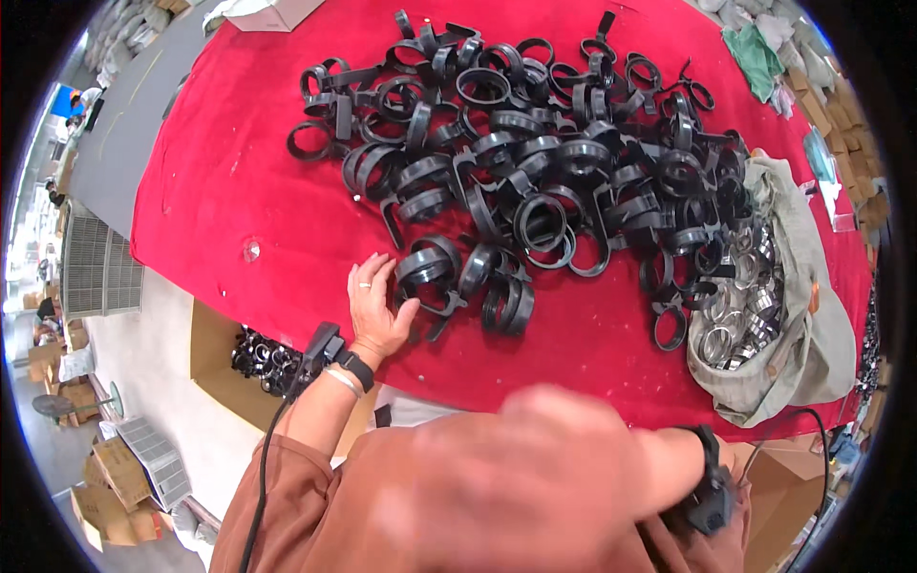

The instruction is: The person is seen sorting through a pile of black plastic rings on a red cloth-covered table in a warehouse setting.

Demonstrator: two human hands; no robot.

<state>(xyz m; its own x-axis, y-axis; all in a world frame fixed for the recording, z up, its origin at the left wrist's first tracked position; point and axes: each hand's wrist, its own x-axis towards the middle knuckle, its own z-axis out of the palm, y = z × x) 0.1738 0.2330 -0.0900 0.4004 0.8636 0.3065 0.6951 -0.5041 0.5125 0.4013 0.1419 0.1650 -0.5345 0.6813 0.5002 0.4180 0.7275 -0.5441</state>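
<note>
A large heap of black plastic rings with flat tabs (544,224) lies across the red cloth. My left hand (378,310) rests on the cloth at the heap's near left edge, fingers stretched out and slightly apart. Its fingertips are beside a tabbed black ring (428,267), and I cannot tell whether they touch. Close to my body, off the cloth, my right hand (535,468) is smeared by motion. Its fingers cannot be made out, nor whether anything is in them.
A grey-green cloth sack (812,344) stands open at the right, with shiny metal rings (735,325) inside. Below the table's left edge, a cardboard box (215,368) holds small black and metallic parts. Another carton (788,487) is at the lower right. Cables run from both wrists.
</note>
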